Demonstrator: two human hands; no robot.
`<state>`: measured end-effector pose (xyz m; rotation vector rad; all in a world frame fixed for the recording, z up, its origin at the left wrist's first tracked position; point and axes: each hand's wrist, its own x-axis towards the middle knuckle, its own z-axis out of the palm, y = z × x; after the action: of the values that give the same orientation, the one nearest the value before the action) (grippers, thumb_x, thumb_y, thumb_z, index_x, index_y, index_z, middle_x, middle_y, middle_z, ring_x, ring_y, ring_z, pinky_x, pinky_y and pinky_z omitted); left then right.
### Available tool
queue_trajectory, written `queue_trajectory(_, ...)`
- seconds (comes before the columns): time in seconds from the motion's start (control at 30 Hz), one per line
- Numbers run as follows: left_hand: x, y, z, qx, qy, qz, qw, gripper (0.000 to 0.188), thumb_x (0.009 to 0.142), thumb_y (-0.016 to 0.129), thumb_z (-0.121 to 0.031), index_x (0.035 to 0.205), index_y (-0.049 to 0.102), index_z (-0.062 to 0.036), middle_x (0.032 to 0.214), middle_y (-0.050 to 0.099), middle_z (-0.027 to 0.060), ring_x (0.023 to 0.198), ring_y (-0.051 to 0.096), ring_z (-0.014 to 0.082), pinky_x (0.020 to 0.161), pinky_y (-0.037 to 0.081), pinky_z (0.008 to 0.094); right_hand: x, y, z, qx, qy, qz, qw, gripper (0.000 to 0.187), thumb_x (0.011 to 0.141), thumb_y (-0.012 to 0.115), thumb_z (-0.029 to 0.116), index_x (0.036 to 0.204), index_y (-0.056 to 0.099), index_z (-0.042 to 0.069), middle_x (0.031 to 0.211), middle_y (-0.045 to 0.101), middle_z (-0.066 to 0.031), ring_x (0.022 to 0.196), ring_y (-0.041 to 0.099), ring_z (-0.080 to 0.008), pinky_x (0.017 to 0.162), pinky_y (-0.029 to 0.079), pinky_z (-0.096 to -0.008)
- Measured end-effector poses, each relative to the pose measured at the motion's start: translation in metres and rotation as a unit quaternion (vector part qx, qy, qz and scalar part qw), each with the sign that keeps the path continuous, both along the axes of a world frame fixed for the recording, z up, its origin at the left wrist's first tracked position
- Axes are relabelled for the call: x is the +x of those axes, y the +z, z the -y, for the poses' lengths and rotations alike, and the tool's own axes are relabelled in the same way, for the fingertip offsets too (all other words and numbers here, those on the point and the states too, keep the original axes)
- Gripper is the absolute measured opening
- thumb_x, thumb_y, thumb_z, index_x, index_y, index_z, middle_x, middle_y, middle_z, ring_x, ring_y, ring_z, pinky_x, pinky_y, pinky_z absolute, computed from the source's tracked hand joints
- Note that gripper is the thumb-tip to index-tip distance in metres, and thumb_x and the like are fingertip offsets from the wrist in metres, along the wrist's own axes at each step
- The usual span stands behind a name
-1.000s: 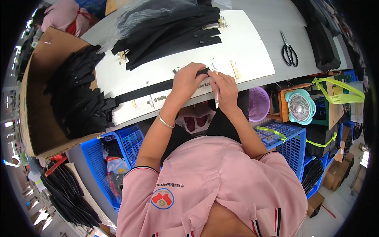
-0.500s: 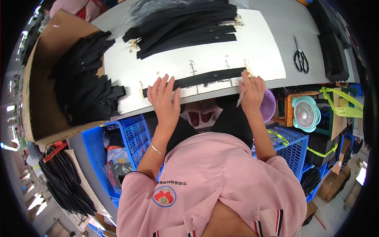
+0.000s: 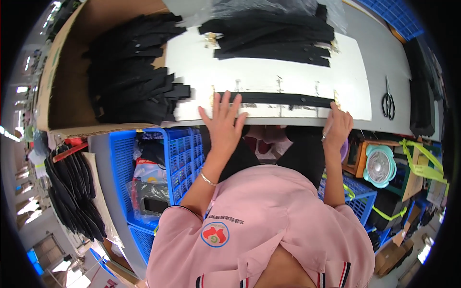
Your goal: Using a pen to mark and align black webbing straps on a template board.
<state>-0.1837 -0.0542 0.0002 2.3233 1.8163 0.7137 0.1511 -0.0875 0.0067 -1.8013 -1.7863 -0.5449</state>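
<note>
A long black fabric strip [image 3: 276, 99] with a small round button-like spot lies along the near part of a white marked board [image 3: 192, 69]. My left hand [image 3: 224, 122] is open, fingers spread, its fingertips on the strip's left end. My right hand [image 3: 339, 127] rests at the strip's right end with its fingertips on it. Tucked between that hand's fingers is a slim, pale pen-like tool [image 3: 327, 128], partly hidden. Farther back on the board lies a pile of similar black strips [image 3: 273, 36].
A cardboard box [image 3: 72, 53] at the left holds many black strips [image 3: 134, 86] that spill toward the board. Black-handled scissors [image 3: 388, 103] lie on the grey table at the right. Below are blue crates [image 3: 122, 168] and a teal fan [image 3: 379, 165].
The whole view has shifted, so the table appears farther right. My left hand has spread its fingers and moved toward the strip's left end. My right hand stays at the other end.
</note>
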Motion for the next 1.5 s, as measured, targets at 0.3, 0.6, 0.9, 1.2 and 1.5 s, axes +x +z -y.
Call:
queue_trajectory(0.3, 0.004, -0.005, 0.000, 0.028, 0.001, 0.053, 0.998, 0.051, 0.094, 0.072, -0.033, 0.143, 0.061, -0.0195, 0.152, 0.052, 0.0081, 0.148, 0.038, 0.0352, 0.118, 0.006, 0.0695, -0.099, 0.047, -0.039, -0.131, 0.105, -0.436, 0.884, 0.022, 0.101, 0.062, 0.016, 0.114, 0.075, 0.003, 0.098, 0.072, -0.0091, 0.093, 0.065, -0.0209, 0.090, 0.050, -0.0349)
queue_trajectory(0.6, 0.002, -0.001, -0.005, 0.011, 0.012, 0.086, 0.996, 0.064, 0.092, 0.074, -0.038, 0.145, 0.056, -0.0068, 0.151, 0.054, 0.0093, 0.149, 0.039, 0.0318, 0.120, 0.007, 0.0634, -0.180, 0.020, -0.097, -0.227, 0.238, -0.564, 0.757, 0.019, 0.100, 0.067, 0.018, 0.101, 0.072, 0.000, 0.071, 0.066, -0.0014, 0.062, 0.054, -0.0061, 0.058, 0.045, -0.0240)
queue_trajectory(0.9, 0.001, -0.004, -0.003, 0.028, 0.015, 0.096, 0.995, 0.064, 0.091, 0.074, -0.039, 0.144, 0.057, -0.0077, 0.150, 0.055, 0.0076, 0.150, 0.037, 0.0324, 0.121, 0.009, 0.0627, -0.185, 0.002, -0.099, -0.232, 0.234, -0.413, 0.849, 0.022, 0.101, 0.066, 0.021, 0.106, 0.073, 0.001, 0.074, 0.069, -0.0067, 0.065, 0.062, -0.0095, 0.062, 0.049, -0.0244)
queue_trajectory(1.2, 0.001, -0.006, -0.003, 0.033, 0.020, 0.085, 0.996, 0.064, 0.090, 0.077, -0.038, 0.144, 0.059, -0.0095, 0.151, 0.056, 0.0055, 0.150, 0.038, 0.0306, 0.121, 0.010, 0.0595, -0.191, -0.007, -0.101, -0.127, 0.251, -0.381, 0.880, 0.021, 0.098, 0.067, 0.025, 0.102, 0.074, 0.006, 0.075, 0.071, -0.0095, 0.061, 0.068, -0.0260, 0.058, 0.050, -0.0330)
queue_trajectory(1.5, 0.002, -0.006, -0.003, 0.028, 0.026, 0.077, 0.996, 0.062, 0.088, 0.077, -0.036, 0.142, 0.062, -0.0102, 0.150, 0.056, 0.0046, 0.149, 0.039, 0.0296, 0.121, 0.011, 0.0599, -0.182, 0.002, -0.096, -0.228, 0.290, -0.400, 0.839, 0.023, 0.096, 0.068, 0.025, 0.088, 0.076, 0.004, 0.077, 0.073, -0.0056, 0.059, 0.068, -0.0218, 0.056, 0.050, -0.0302)
